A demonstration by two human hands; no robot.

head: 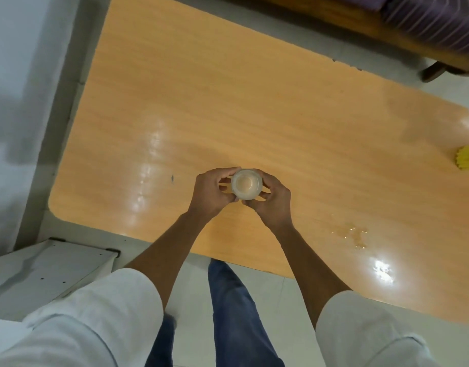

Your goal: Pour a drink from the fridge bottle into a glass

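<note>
A clear round glass (246, 184), seen from straight above, stands upright on the orange wooden table (228, 102) near its front edge. Its inside looks pale and I cannot tell whether it holds liquid. My left hand (211, 193) wraps its left side and my right hand (271, 198) wraps its right side, with the fingers of both curled against the wall. A yellow ribbed object (467, 160), possibly the bottle's cap, shows at the right edge of the view; the rest of it is cut off.
A small puddle of spilled liquid (354, 234) lies on the table to the right of my hands. A white cabinet (48, 271) stands low on the left. A wooden bed frame (387, 33) with striped cloth is beyond the table.
</note>
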